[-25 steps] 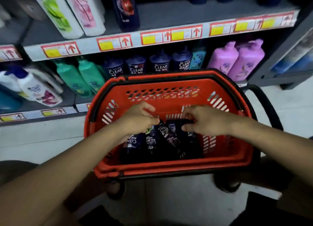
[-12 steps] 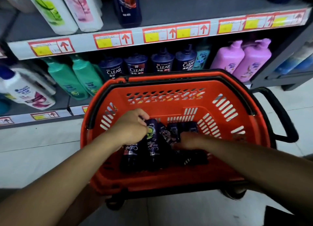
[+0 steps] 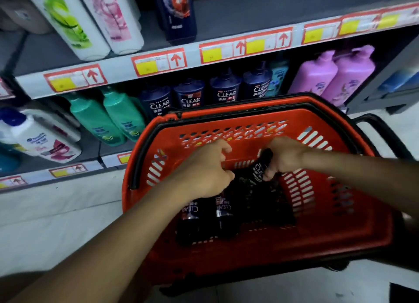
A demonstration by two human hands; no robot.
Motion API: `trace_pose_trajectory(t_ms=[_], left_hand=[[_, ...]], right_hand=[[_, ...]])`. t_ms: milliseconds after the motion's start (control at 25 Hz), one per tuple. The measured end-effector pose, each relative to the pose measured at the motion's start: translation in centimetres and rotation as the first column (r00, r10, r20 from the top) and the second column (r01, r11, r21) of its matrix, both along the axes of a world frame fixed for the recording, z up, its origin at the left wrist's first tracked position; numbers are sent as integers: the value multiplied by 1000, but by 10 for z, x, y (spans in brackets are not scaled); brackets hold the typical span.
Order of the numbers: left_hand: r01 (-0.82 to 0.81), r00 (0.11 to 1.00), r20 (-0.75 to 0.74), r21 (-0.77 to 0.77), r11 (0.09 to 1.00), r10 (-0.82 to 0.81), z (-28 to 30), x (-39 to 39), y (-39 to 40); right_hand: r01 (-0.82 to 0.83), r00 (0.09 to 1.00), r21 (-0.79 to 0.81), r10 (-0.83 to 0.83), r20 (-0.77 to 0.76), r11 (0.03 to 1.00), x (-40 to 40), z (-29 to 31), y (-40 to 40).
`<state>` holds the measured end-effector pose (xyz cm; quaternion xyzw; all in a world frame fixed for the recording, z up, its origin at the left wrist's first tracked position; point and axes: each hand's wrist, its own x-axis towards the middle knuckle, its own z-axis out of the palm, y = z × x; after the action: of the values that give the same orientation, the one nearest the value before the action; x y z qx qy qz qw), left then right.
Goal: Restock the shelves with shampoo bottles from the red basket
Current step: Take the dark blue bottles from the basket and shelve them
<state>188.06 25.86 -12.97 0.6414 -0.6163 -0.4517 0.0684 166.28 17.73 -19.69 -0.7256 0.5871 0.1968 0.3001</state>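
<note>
both hands are down inside the red basket (image 3: 260,252), which sits on the pale floor (image 3: 56,223) right in front of the lower shelf (image 3: 29,166). the right hand (image 3: 286,156) is curled round a dark clear bottle (image 3: 260,167), thumb on the near side and fingers over the top, and the bottle stands tilted up above the others, close to the basket's far wall. the left hand (image 3: 204,169) has its fingers bent tight over the top end of the dark bottles lying along the basket's left side (image 3: 207,216); it looks to be gripping one of them, though the hand hides the contact and the picture is blurred there, so i cannot tell for sure which. two white "clear" labels show just below that hand, side by side, with the bottles' bases pointing toward the basket's near edge. more dark bottles (image 3: 269,203) lie in the middle of the basket floor, too murky to count.

on the lower shelf behind the basket's far rim stands a row of navy clear bottles (image 3: 189,98), with two green bottles (image 3: 108,119) to their left and two purple bottles (image 3: 333,76) toward the shelf's right end. on the upper shelf (image 3: 249,14) stand white bottles (image 3: 90,19) near the left end and one tall dark blue bottle (image 3: 176,12) beside them. red and yellow price tags (image 3: 158,62) run along the shelf's front edge.
</note>
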Motion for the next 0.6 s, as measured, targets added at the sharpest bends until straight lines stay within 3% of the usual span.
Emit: trace_pose_trajectory(t_ms=[160, 240, 320, 400, 480, 560, 600], left_hand=[[102, 992, -67, -37, 994, -104, 5, -16, -11], [84, 985, -146, -27, 996, -87, 2, -21, -13], [1, 939, -344, 50, 999, 16, -3, -25, -12], [-39, 845, -523, 144, 989, 109, 2, -31, -6], [-82, 748, -631, 223, 971, 208, 6, -36, 2], [-128, 665, -681, 300, 945, 306, 6, -36, 11], [-151, 635, -689, 334, 930, 351, 4, -33, 14]], right_hand=[[39, 914, -96, 3, 405, 995, -11, 106, -8], [130, 777, -44, -74, 626, 991, -14, 135, -2], [198, 584, 95, -195, 788, 976, -15, 145, 2], [239, 430, 231, -316, 846, 943, -10, 142, 5], [245, 349, 303, -375, 859, 921, -3, 135, 2], [215, 345, 365, -420, 839, 906, -2, 127, -10], [214, 391, 388, -443, 807, 896, -5, 122, -16]])
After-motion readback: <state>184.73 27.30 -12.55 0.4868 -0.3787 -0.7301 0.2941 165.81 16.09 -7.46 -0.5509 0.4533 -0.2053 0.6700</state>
